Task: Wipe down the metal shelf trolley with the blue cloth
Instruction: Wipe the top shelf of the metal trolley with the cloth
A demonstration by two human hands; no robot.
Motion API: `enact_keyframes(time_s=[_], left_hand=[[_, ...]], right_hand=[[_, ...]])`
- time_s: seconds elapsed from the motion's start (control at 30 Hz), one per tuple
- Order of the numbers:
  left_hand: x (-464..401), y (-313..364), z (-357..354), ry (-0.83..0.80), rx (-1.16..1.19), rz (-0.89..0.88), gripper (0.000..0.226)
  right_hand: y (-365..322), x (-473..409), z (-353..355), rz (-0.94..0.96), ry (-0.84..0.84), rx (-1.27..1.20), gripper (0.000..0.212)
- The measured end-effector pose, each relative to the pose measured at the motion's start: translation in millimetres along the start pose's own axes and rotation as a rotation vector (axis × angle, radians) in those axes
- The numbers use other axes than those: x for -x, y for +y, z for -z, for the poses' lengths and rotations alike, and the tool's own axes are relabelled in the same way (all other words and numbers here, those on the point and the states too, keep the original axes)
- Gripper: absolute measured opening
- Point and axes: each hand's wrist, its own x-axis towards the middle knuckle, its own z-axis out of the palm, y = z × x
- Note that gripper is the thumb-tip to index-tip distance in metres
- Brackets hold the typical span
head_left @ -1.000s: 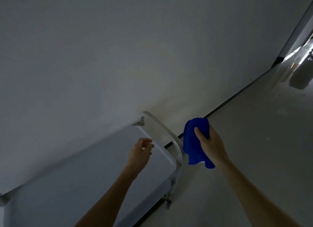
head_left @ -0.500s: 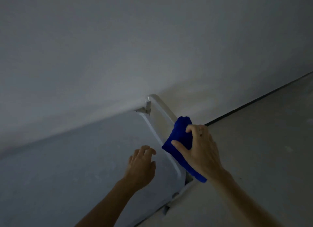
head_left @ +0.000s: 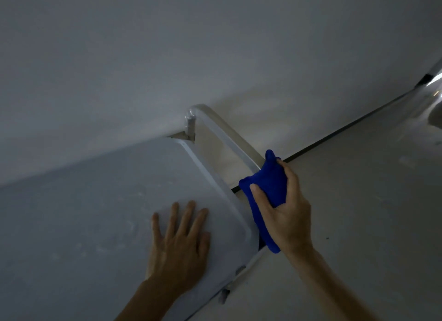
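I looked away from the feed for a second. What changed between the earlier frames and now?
The left hand, raised with curled fingers before, came down and now lies flat with spread fingers on the trolley's top shelf. The right hand brought the blue cloth from the air beside the trolley onto its handle bar, where it now wraps the rail. The right hand's grip on the cloth stayed as it was.

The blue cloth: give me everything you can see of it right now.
The blue cloth is a deep, saturated blue, soft and thick-looking, bunched rather than spread. The right hand grips it, thumb across its front, fingers curled over the far side. It is wrapped on the trolley's handle bar near that bar's nearer end, one tail hanging down below the hand beside the top shelf corner.
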Motion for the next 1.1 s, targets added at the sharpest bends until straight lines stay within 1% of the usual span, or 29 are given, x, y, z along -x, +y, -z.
enact_keyframes(time_s=[0.1, 0.2, 0.27, 0.37, 0.43, 0.5, 0.57, 0.67, 0.77, 0.8, 0.83, 0.9, 0.97, 1.1], left_hand=[[-0.5, 2.1, 1.1, 0.012, -0.019, -0.028, 0.055], [-5.0, -1.1, 3.0, -0.01, -0.068, -0.046, 0.057], [-11.7, -6.9, 3.9, -0.008, -0.097, -0.085, 0.059], [-14.6, -11.9, 5.1, -0.002, -0.112, -0.133, 0.057], [-14.3, -12.9, 5.1, -0.009, -0.088, -0.143, 0.059], [-14.7, -12.8, 2.1, -0.004, -0.066, -0.157, 0.064], [-15.8, -12.1, 1.3, 0.005, -0.052, -0.165, 0.068], [-15.8, -11.1, 2.6, -0.002, -0.032, -0.158, 0.069], [-15.5, -11.2, 2.7, -0.006, -0.029, -0.154, 0.07], [-16.3, -11.3, 2.6, -0.005, -0.037, -0.152, 0.072], [-17.4, -11.8, 2.7, -0.007, -0.042, -0.15, 0.073], [-19.1, -12.5, 3.1, -0.013, -0.037, -0.142, 0.072], [-19.6, -12.9, 3.3, -0.02, -0.047, -0.143, 0.071], [-20.7, -14.6, 4.3, -0.031, -0.037, -0.142, 0.071]], right_hand=[[14.3, 25.3, -5.5, -0.096, 0.069, -0.186, 0.076], [23.1, 45.7, -13.1, -0.18, 0.1, -0.34, 0.076], [28.3, 51.6, -16.7, -0.186, 0.113, -0.365, 0.078], [25.9, 45.7, -14.9, -0.217, 0.093, -0.39, 0.07], [16.4, 31.9, -10.6, -0.201, 0.093, -0.296, 0.062], [5.0, 16.0, -5.8, -0.144, 0.082, -0.126, 0.059], [-7.2, 0.4, -0.6, -0.087, 0.03, 0.05, 0.054], [-27.6, -33.3, 0.1, -0.053, -0.128, 0.292, 0.057], [-46.2, -80.5, -13.5, -0.07, -0.387, 0.526, 0.073], [-50.2, -90.5, -17.1, -0.068, -0.441, 0.575, 0.077], [-51.6, -95.3, -19.0, -0.064, -0.459, 0.578, 0.078], [-47.1, -88.8, -15.7, -0.044, -0.41, 0.489, 0.078], [-38.3, -71.1, -7.6, -0.015, -0.311, 0.353, 0.073], [-10.5, -28.2, 0.8, -0.081, -0.134, 0.047, 0.064]])
